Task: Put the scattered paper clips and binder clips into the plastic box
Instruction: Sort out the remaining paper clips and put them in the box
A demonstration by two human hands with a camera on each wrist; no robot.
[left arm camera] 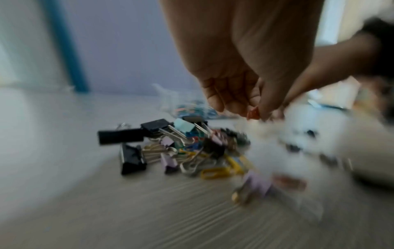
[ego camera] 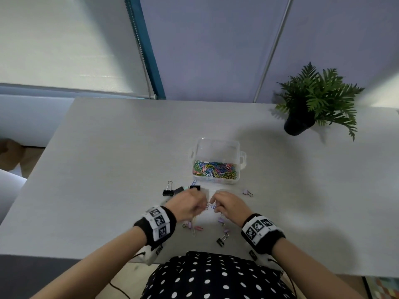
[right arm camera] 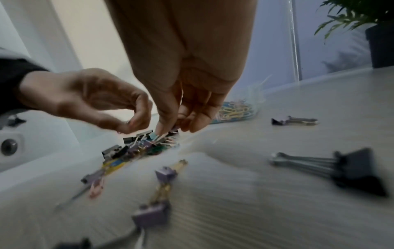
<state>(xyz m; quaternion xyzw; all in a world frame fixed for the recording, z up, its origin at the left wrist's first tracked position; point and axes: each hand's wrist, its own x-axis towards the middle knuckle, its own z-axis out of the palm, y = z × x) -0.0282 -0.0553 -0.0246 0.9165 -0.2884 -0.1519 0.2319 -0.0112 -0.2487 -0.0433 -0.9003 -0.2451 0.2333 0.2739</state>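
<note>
A clear plastic box, part filled with coloured paper clips, stands on the grey table. Just in front of it lies a pile of binder clips and paper clips, mostly hidden under my hands in the head view. My left hand hovers over the pile and pinches a small orange clip. My right hand reaches down beside it, its fingertips curled together on a clip at the top of the pile. More clips lie loose nearby: black ones and purple ones.
A potted fern stands at the back right of the table. A wall and a window blind rise behind the far edge. The near table edge runs just below my wrists. Bare tabletop stretches left and right of the box.
</note>
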